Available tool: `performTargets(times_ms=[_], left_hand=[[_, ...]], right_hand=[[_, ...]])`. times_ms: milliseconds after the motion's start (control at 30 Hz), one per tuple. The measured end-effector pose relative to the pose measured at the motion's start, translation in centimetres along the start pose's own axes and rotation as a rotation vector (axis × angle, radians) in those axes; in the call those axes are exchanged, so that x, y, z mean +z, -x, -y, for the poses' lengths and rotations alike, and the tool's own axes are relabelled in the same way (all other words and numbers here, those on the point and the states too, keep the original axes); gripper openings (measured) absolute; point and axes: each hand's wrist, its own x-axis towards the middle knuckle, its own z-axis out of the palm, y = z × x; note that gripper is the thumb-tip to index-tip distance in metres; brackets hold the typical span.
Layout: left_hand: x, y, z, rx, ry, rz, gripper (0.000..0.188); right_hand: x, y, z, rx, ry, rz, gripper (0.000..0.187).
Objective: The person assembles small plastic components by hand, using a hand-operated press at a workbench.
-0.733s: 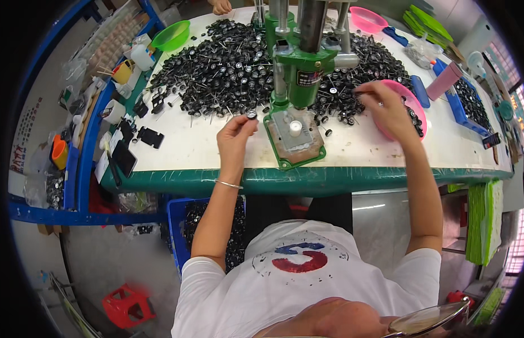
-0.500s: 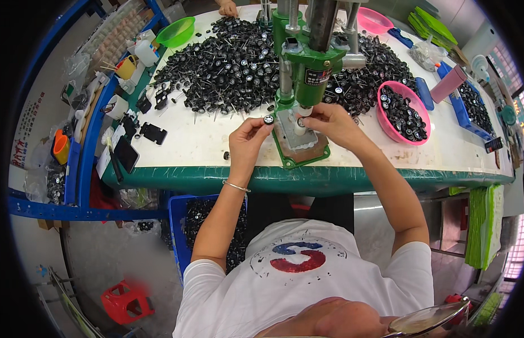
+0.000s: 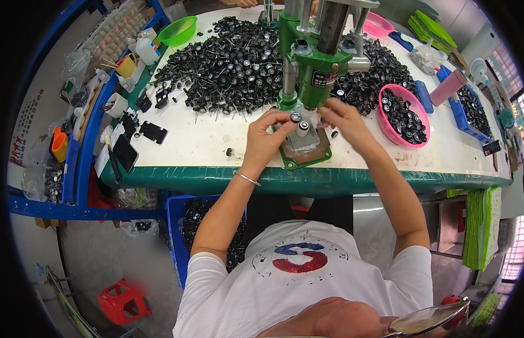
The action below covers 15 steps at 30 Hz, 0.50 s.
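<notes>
My left hand (image 3: 266,139) is closed in a pinch on a small black toy wheel (image 3: 295,117) with a silver hub. It holds this wheel just above and beside a second wheel (image 3: 303,126), which sits on top of a short white post on the base plate of a green bench press (image 3: 319,79). At the right of the press ram is my right hand (image 3: 347,123). Its fingers are bent and slightly blurred, so whether anything is between them is unclear. A wheel on a thin axle (image 3: 230,152) lies on the table left of my left hand.
A large heap of black wheels with axles (image 3: 233,67) spreads behind the press. On the right stand a pink basin of wheels (image 3: 402,115) and a blue tray (image 3: 464,115). A green basin (image 3: 177,31) and a phone (image 3: 125,154) are on the left. Another person's hand (image 3: 244,3) shows beyond the heap.
My left hand has moved right with its wheel, up to the white post. My right hand has drawn back from the post to the right. The other person's hand has shifted.
</notes>
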Motion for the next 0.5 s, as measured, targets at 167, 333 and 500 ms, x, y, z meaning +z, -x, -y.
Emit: performTargets(times_ms=[167, 333, 500], left_hand=[[1.8, -0.9, -0.1, 0.134, -0.148, -0.012, 0.011], [2.5, -1.2, -0.3, -0.066, 0.145, -0.021, 0.009], [2.3, -1.1, -0.5, -0.133, 0.195, -0.015, 0.008]], right_hand=[[-4.2, -0.8, 4.6, 0.011, -0.075, -0.238, 0.029], [-8.9, -4.7, 8.4, -0.163, -0.203, -0.205, 0.039], [-6.0, -8.7, 18.6, -0.358, -0.615, -0.109, 0.036]])
